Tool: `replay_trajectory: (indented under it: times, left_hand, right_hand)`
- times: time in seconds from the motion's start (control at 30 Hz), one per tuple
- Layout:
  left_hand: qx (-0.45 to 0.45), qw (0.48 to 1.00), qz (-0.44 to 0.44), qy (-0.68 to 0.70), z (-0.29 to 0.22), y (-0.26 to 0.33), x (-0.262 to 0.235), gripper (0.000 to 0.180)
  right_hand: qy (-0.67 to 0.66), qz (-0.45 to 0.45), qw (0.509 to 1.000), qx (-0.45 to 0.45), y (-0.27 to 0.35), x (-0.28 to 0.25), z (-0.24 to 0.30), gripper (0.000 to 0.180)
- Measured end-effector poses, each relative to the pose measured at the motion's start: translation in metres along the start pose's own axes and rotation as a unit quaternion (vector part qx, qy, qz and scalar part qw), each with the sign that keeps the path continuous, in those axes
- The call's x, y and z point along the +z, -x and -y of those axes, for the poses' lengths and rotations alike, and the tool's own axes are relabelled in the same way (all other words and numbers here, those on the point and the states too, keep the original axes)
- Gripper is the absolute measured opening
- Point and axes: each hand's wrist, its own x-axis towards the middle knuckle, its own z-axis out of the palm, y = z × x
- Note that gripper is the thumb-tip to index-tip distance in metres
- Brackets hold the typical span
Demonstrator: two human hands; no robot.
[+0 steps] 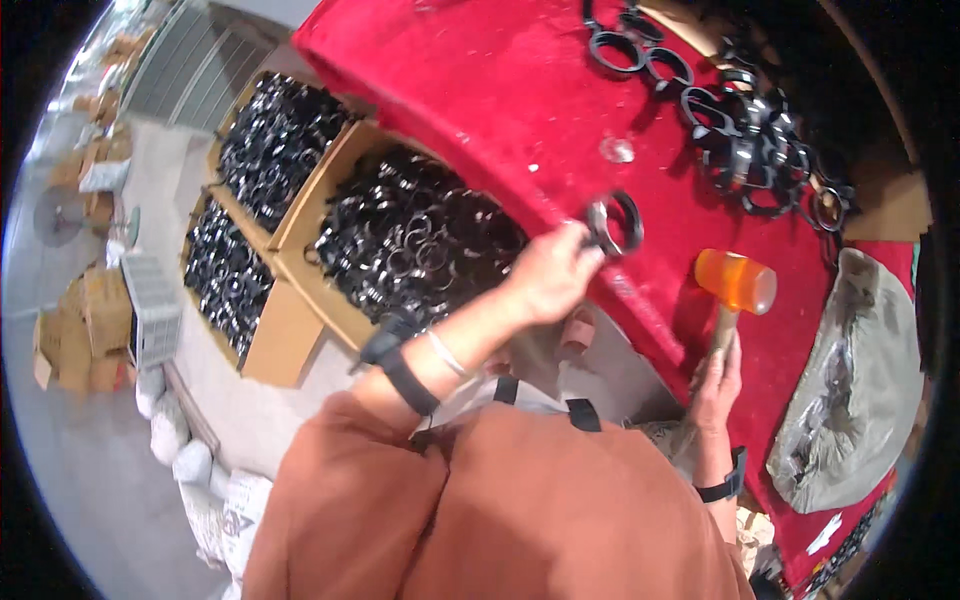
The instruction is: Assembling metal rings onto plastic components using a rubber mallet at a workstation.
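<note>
Brightly lit across the red cloth-covered table (480, 75) beyond the left hand (552, 274), faintly blurred there; flecked with glints on glossy black ring-shaped parts (420, 230) to its left; bowed and hazy farther left, black around the circular rim.

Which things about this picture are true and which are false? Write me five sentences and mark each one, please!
1. The left hand holds a dark ring. True.
2. The right hand holds nothing. False: it grips a mallet by the handle.
3. The mallet's head is orange. True.
4. The cloth is blue. False: the cloth is red.
5. The cardboard boxes hold many dark, ring-like parts. True.
</note>
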Motion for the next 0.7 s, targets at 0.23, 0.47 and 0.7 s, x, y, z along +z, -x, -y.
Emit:
replay_trajectory:
  times: [0.23, 0.47, 0.7]
  left_hand:
    - [-0.154, 0.978, 0.015, 0.142, 0.037, 0.023, 0.039, 0.031]
    - [-0.168, 0.933, -0.104, 0.301, 0.039, 0.017, 0.033, 0.037]
    - [-0.160, 0.953, -0.059, 0.251, 0.042, 0.006, 0.040, 0.036]
  right_hand:
    - [0.013, 0.002, 1.000, 0.003, 0.010, 0.011, 0.011, 0.047]
    - [0.088, 0.007, 0.989, -0.120, 0.033, 0.020, 0.045, 0.050]
    - [0.135, -0.013, 0.948, -0.289, 0.063, 0.045, 0.050, 0.056]
